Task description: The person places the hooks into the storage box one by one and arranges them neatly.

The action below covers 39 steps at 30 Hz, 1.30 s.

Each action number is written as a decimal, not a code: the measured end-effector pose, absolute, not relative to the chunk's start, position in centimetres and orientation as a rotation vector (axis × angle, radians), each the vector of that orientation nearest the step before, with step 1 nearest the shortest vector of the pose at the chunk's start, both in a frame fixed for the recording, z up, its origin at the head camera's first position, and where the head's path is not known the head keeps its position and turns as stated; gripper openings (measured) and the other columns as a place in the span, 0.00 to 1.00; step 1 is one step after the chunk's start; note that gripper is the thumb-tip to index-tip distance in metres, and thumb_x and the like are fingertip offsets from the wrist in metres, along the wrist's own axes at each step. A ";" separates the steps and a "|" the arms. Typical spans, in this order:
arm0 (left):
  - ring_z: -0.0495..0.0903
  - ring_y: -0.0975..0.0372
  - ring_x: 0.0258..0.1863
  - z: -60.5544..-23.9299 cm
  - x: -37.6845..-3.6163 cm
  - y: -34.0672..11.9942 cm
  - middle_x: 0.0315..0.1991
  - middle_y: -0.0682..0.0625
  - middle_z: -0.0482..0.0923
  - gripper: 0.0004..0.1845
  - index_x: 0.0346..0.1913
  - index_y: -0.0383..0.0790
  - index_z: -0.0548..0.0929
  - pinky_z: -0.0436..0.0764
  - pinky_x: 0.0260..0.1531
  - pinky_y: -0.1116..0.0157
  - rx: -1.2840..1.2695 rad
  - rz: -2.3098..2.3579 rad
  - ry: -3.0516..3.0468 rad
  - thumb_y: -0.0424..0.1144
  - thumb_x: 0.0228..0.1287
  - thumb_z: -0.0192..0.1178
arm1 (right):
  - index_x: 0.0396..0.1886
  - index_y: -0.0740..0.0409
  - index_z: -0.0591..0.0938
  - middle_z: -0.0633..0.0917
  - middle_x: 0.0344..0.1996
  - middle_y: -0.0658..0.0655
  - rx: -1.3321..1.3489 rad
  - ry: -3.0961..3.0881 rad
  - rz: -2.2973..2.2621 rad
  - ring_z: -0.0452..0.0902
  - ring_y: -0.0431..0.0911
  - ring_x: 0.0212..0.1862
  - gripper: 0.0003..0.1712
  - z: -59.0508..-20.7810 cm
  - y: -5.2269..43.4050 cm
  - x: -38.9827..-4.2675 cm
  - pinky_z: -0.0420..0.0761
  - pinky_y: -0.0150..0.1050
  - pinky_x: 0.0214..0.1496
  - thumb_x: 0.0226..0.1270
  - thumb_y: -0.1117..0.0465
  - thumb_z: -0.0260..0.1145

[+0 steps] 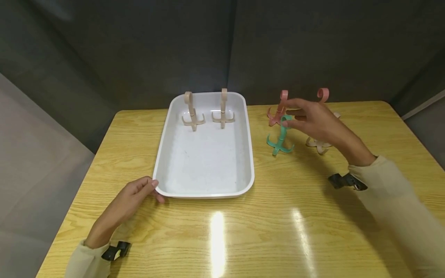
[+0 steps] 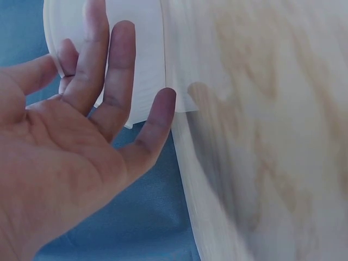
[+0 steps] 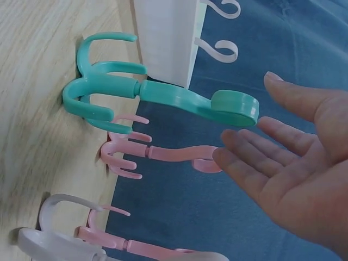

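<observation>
A green claw-footed hook [image 1: 280,136] stands upright on the wooden table [image 1: 299,231], right of a white tray [image 1: 243,185]. My right hand [image 1: 294,114] hovers at the hook's curled top with fingers straight and spread. In the right wrist view the green hook [image 3: 163,95] has its curl between thumb and fingers of the right hand [image 3: 250,124], with no closed grip. My left hand [image 1: 155,189] rests with relaxed fingers against the tray's near-left corner, and the left wrist view shows the left hand [image 2: 81,70] flat beside the tray rim [image 2: 147,49].
Two beige hooks [image 1: 192,112] [image 1: 223,110] stand at the tray's far end. Two pink hooks [image 1: 278,110] [image 1: 323,94] and a whitish hook [image 1: 318,145] stand behind and right of the green one. Dark curtain walls close the table's far side.
</observation>
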State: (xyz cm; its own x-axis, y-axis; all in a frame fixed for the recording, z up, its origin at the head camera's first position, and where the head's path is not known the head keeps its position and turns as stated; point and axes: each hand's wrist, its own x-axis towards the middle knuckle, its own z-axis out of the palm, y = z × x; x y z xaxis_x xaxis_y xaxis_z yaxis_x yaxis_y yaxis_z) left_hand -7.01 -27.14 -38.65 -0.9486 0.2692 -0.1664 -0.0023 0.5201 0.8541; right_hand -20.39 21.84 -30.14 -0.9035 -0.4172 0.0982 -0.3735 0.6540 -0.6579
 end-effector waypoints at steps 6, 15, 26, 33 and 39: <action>0.81 0.59 0.51 -38.7 -7.1 -27.2 0.35 0.51 0.89 0.20 0.42 0.35 0.82 0.74 0.53 0.61 0.236 1.401 2.488 0.44 0.87 0.45 | 0.74 0.64 0.72 0.76 0.68 0.71 -0.744 2.780 -1.120 0.79 0.69 0.60 0.32 -30.6 22.1 -20.5 0.76 0.65 0.60 0.73 0.68 0.70; 0.80 0.59 0.51 -38.8 -7.0 -27.2 0.35 0.50 0.89 0.22 0.42 0.35 0.82 0.73 0.54 0.60 0.201 1.405 2.459 0.48 0.86 0.46 | 0.75 0.63 0.72 0.78 0.66 0.70 -0.859 2.780 -1.086 0.81 0.67 0.58 0.33 -32.0 23.0 -21.0 0.81 0.52 0.56 0.72 0.70 0.69; 0.80 0.57 0.51 -38.8 -7.1 -27.3 0.35 0.50 0.88 0.22 0.41 0.35 0.83 0.73 0.53 0.60 0.197 1.404 2.462 0.48 0.86 0.46 | 0.70 0.61 0.78 0.82 0.63 0.66 -0.838 2.779 -1.086 0.84 0.63 0.57 0.27 -32.4 22.9 -21.1 0.83 0.52 0.54 0.72 0.70 0.69; 0.81 0.57 0.50 -38.9 -7.1 -27.3 0.36 0.49 0.88 0.22 0.41 0.35 0.82 0.74 0.53 0.60 0.200 1.418 2.447 0.47 0.86 0.46 | 0.67 0.58 0.81 0.85 0.59 0.64 -0.824 2.813 -1.065 0.85 0.61 0.55 0.25 -33.0 23.1 -21.0 0.83 0.52 0.54 0.72 0.67 0.71; 0.81 0.57 0.51 -38.9 -7.1 -27.2 0.35 0.50 0.88 0.22 0.41 0.35 0.83 0.73 0.54 0.60 0.209 1.412 2.457 0.47 0.87 0.46 | 0.70 0.63 0.78 0.85 0.58 0.64 -0.832 2.813 -1.066 0.86 0.61 0.53 0.28 -33.1 23.2 -20.9 0.82 0.56 0.52 0.72 0.68 0.70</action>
